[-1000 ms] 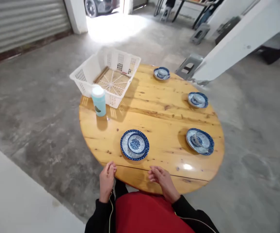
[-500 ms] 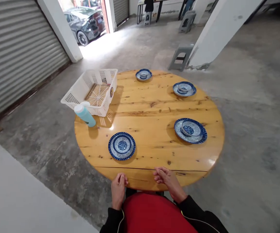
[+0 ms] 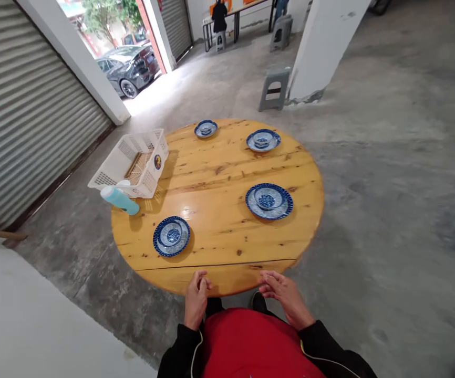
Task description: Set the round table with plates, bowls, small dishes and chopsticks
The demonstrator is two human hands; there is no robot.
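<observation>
Fingers of left hand (image 3: pixel 196 294) and right hand (image 3: pixel 286 297) half-curl, empty; a round blue-and-white ceramic plate (image 3: pixel 176 251) probably wants level handling.

Both bare and empty, the left hand (image 3: pixel 197 293) points forward with fingers loosely curled, the right hand (image 3: pixel 285 295) slants inward, its fingers partly bent; the forearms (image 3: pixel 332 349) spread wider apart behind the wrists (image 3: pixel 303 318)
</observation>
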